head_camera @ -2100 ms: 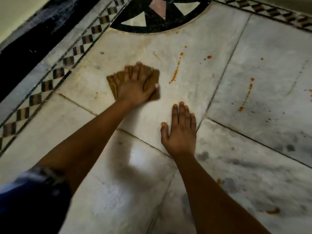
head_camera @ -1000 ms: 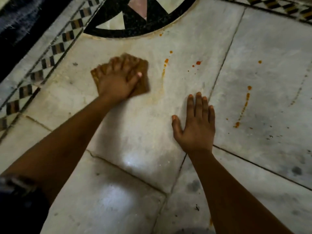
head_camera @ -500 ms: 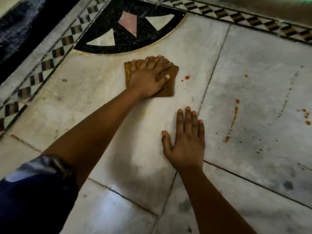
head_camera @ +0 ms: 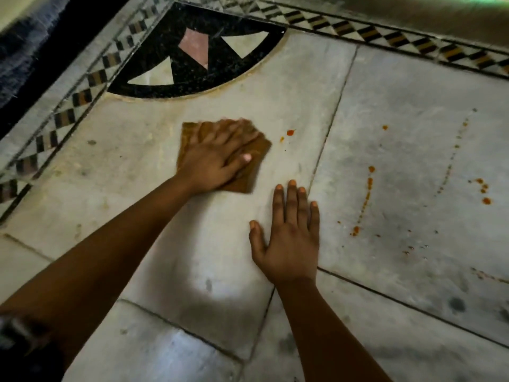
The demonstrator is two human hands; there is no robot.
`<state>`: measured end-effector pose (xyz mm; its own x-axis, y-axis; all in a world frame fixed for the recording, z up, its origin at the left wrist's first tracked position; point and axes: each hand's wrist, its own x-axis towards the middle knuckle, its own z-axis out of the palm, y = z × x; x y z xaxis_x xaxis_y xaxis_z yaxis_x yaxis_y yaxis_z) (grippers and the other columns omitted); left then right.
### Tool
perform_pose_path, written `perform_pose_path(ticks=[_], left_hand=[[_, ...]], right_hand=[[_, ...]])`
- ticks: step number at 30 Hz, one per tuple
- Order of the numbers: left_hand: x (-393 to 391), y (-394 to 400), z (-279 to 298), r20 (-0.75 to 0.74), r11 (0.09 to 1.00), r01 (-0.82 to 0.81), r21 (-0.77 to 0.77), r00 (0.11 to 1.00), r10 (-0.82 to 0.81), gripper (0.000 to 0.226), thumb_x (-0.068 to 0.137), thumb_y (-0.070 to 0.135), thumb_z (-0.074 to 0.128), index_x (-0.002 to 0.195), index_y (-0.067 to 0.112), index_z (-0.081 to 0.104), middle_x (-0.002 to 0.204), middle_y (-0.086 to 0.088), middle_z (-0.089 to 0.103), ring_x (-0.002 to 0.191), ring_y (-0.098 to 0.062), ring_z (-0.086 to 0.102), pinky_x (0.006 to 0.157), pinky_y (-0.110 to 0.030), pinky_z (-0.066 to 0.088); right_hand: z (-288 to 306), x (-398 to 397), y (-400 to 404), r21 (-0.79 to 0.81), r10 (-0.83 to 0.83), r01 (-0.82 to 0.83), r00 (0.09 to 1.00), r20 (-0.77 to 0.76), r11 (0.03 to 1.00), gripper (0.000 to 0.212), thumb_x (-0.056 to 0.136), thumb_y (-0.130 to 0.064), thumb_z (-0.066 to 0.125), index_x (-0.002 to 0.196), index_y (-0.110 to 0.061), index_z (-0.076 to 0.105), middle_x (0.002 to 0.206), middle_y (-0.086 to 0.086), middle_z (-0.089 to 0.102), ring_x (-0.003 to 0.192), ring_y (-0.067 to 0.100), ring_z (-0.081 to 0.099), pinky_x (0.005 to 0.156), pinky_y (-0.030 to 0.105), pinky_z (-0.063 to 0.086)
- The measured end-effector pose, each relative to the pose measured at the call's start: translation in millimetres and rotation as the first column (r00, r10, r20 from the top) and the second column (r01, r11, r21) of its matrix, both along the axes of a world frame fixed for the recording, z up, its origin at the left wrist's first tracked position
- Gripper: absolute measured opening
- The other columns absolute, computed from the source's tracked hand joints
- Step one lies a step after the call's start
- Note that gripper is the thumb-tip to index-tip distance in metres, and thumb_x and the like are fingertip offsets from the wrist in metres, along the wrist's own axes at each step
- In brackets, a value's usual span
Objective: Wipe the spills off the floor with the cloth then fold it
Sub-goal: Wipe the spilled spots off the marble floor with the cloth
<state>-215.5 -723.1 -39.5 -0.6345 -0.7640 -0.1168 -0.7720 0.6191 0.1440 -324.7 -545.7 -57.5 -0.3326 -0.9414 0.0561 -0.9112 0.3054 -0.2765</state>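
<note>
A brown folded cloth [head_camera: 259, 154] lies flat on the white marble floor [head_camera: 248, 100]. My left hand [head_camera: 217, 158] presses down on it with fingers spread, covering most of it. My right hand [head_camera: 289, 238] rests flat and open on the floor, just below and to the right of the cloth, holding nothing. Small orange spill drops [head_camera: 289, 132] sit just right of the cloth. A longer orange streak [head_camera: 367, 194] runs down the slab to the right, with more drops [head_camera: 483, 188] further right.
A black quarter-circle inlay [head_camera: 176, 75] with pale and pink triangles fills the floor's far corner. Checkered border strips [head_camera: 385, 37] run along the top and left edges. A dark band [head_camera: 33, 51] lies beyond the left border. Dark smudges [head_camera: 455, 304] mark the lower right slabs.
My left hand swept the cloth right across the long orange streak near the inlay, which is gone. The cloth now sits slightly lower. My right hand stayed planted on the floor.
</note>
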Motion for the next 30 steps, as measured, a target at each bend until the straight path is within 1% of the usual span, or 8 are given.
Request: perform_pose_path(ticks=[2,6,9,12,15,22,26,30], left_hand=[[4.3,-22.1,-2.0,0.014,0.988,-0.15,-0.033,0.988,0.151,0.061,0.092,0.061,0.013,0.149,0.039,0.013,0.159,0.003,0.01,0.146,-0.024,0.007,0.112,-0.055,0.0],[-46.6,-61.5,6.4,0.016,0.912,-0.409,0.038,0.913,0.409,0.057,0.099,0.05,0.017,0.151,0.027,0.01,0.16,0.0,0.001,0.147,-0.027,-0.003,0.113,-0.059,-0.005],[-42.2,-32.2,2.1,0.022,0.941,-0.337,0.03,0.942,0.336,0.061,0.097,0.055,0.014,0.151,0.027,0.006,0.16,-0.001,-0.001,0.147,-0.026,-0.005,0.113,-0.057,-0.007],[5.7,51.0,-4.2,-0.012,0.974,-0.224,-0.039,0.975,0.223,0.064,0.091,0.061,0.011,0.15,0.037,0.01,0.16,-0.001,0.006,0.147,-0.026,0.003,0.113,-0.056,-0.003],[32.3,97.5,-4.0,0.0,0.966,-0.252,-0.063,0.967,0.253,0.061,0.09,0.059,0.017,0.147,0.04,0.019,0.158,0.0,0.016,0.145,-0.028,0.013,0.112,-0.056,0.004],[-22.1,-21.4,2.9,0.044,0.878,-0.479,-0.004,0.877,0.479,0.058,0.098,0.052,0.021,0.15,0.029,0.013,0.16,-0.002,0.004,0.146,-0.029,-0.001,0.113,-0.059,-0.003],[-93.1,-61.5,12.4,0.02,0.918,-0.384,0.1,0.923,0.384,0.057,0.099,0.05,0.018,0.15,0.028,0.01,0.16,-0.003,-0.001,0.146,-0.031,-0.005,0.112,-0.06,-0.007],[-115.3,-22.0,6.1,0.059,0.999,0.017,0.05,0.998,-0.02,0.06,0.097,0.055,0.018,0.151,0.031,0.006,0.16,-0.001,-0.002,0.147,-0.026,-0.005,0.113,-0.055,-0.007]], right_hand=[[0.7,-1.1,-1.8,-0.01,-0.003,0.003,1.0,-0.008,1.0,0.072,0.086,-0.05,0.033,0.144,-0.007,0.034,0.151,0.017,0.029,0.141,0.032,0.025,0.114,0.046,0.013],[-1.0,-2.1,-1.0,-0.023,-0.001,0.001,1.0,-0.006,1.0,0.072,0.086,-0.05,0.033,0.144,-0.007,0.034,0.151,0.017,0.03,0.14,0.032,0.026,0.113,0.046,0.013],[-1.0,-1.6,-2.3,-0.021,0.001,-0.001,1.0,-0.011,1.0,0.072,0.086,-0.05,0.033,0.144,-0.006,0.034,0.151,0.017,0.03,0.14,0.033,0.026,0.114,0.046,0.012],[-0.1,-2.1,-2.6,-0.01,0.009,-0.01,1.0,-0.011,1.0,0.072,0.086,-0.049,0.032,0.144,-0.007,0.034,0.152,0.017,0.028,0.14,0.033,0.025,0.114,0.046,0.011],[-0.1,-0.5,0.7,0.01,0.004,-0.004,1.0,0.009,1.0,0.073,0.086,-0.051,0.03,0.145,-0.008,0.031,0.153,0.016,0.026,0.142,0.032,0.022,0.115,0.046,0.009],[0.7,2.7,0.8,-0.01,0.002,-0.002,1.0,0.018,1.0,0.072,0.086,-0.049,0.033,0.144,-0.007,0.033,0.152,0.017,0.028,0.141,0.032,0.025,0.114,0.045,0.01],[-0.5,1.8,-0.5,-0.03,0.003,-0.003,1.0,0.008,1.0,0.072,0.085,-0.05,0.032,0.142,-0.007,0.036,0.15,0.017,0.032,0.14,0.032,0.028,0.114,0.044,0.009],[-1.9,1.7,1.4,-0.028,-0.003,0.003,1.0,0.008,1.0,0.071,0.086,-0.051,0.031,0.141,-0.007,0.038,0.149,0.016,0.034,0.139,0.032,0.029,0.113,0.044,0.01]])
